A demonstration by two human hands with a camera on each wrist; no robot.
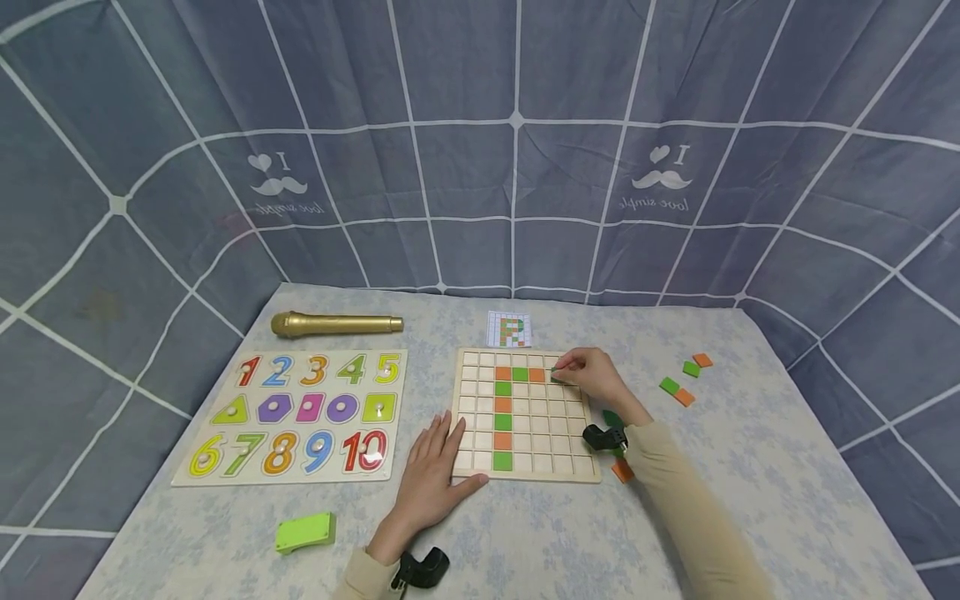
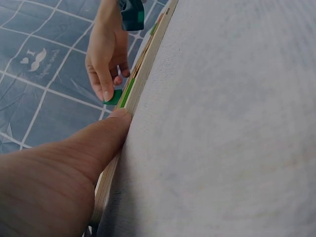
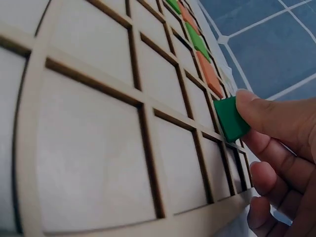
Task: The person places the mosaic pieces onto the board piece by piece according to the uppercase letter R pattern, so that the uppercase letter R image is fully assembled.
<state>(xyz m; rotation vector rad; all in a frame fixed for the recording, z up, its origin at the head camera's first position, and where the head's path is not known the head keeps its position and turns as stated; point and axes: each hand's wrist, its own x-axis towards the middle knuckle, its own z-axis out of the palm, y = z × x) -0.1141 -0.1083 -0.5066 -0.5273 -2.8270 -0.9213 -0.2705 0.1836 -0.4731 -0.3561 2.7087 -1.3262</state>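
Note:
A wooden grid board (image 1: pixel 480 410) lies on the table, with green and orange square tiles in one column and along an upper row. My right hand (image 1: pixel 592 372) pinches a green tile (image 3: pixel 231 119) between thumb and fingers. It holds this tile tilted at the grid, just right of the row's last orange tile (image 3: pixel 209 74). My left hand (image 1: pixel 433 471) lies flat with fingers spread at the board's lower left corner. Its thumb (image 2: pixel 111 131) presses against the board's near edge. A small pattern card (image 1: pixel 509 329) showing a coloured letter R lies behind the board.
Loose tiles (image 1: pixel 683 397) lie to the right, and more, including an orange tile (image 1: pixel 622 471), sit partly under the right wrist. At left are a number puzzle board (image 1: pixel 288 458), a gold microphone (image 1: pixel 337 325) and a lime-green block (image 1: pixel 305 531). A grid-patterned curtain (image 1: pixel 480 167) stands behind.

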